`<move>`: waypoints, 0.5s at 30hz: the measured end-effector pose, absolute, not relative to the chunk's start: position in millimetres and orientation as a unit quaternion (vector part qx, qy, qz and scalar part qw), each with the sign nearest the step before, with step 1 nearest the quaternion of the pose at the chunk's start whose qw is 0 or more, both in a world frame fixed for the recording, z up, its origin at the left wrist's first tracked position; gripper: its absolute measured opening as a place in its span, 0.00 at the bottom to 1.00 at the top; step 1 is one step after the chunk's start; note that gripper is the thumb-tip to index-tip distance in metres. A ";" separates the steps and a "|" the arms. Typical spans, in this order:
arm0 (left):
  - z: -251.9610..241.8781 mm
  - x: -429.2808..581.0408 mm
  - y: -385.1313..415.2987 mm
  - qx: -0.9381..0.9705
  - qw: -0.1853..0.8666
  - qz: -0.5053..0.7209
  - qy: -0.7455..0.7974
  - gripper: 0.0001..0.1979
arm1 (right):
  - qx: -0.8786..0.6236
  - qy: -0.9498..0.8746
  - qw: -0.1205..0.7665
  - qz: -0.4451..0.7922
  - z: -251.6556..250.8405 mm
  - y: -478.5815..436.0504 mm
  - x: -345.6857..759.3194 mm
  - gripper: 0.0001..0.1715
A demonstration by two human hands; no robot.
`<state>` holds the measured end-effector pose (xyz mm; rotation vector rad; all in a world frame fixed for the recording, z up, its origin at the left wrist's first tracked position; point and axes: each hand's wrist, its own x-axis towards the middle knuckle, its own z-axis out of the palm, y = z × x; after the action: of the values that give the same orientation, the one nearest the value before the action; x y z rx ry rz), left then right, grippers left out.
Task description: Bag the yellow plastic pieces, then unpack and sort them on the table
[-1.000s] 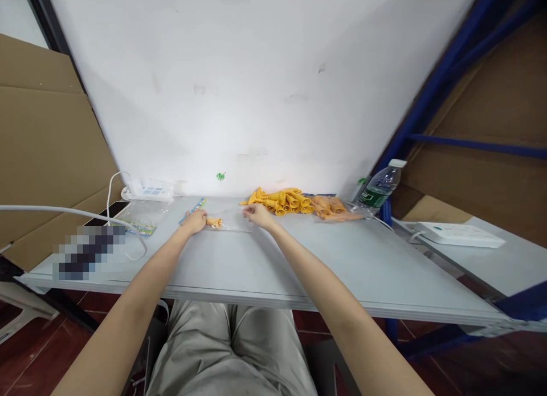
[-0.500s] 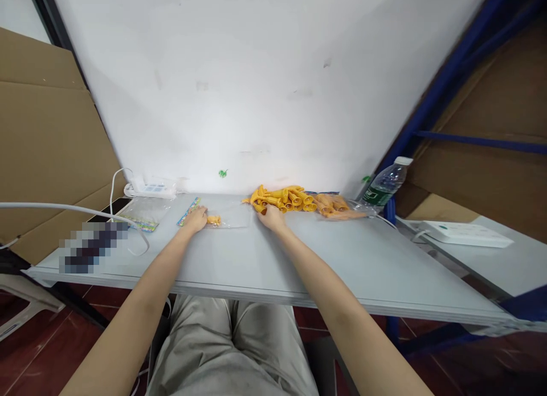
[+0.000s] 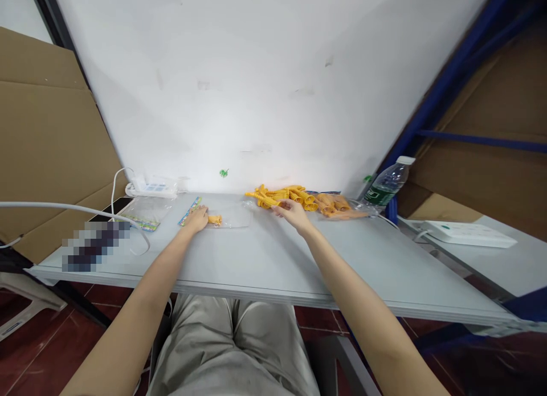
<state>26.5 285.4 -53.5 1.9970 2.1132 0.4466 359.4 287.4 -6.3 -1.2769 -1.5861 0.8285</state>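
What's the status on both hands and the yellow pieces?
Left hand on clear bag, orange piece inside. Right hand seemingly pinching yellow horn at pile. Bottle leaning at right, away from both hands.

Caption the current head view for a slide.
At a grey table, left hand on a clear bag, right hand at a pile of yellow horn-shaped pieces.

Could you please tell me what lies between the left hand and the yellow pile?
In the head view, a clear bag with an orange piece seemingly inside stretches from the left hand toward the yellow pile.
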 end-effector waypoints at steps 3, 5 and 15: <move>-51.5 27.2 284.0 0.676 0.103 0.144 0.716 0.24 | -0.505 -0.700 0.382 0.330 -3.7 277.7 367.6 0.18; -49.7 27.9 283.1 0.674 0.108 0.147 0.716 0.24 | -0.501 -0.727 0.339 0.325 -5.0 274.3 367.6 0.17; -50.4 28.2 281.2 0.686 0.109 0.142 0.705 0.24 | -0.494 -0.741 0.340 0.302 -26.1 289.4 311.5 0.19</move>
<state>28.2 281.2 -50.4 2.0181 2.0720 0.4188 311.5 289.4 -26.1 -1.2865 -1.9286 0.7853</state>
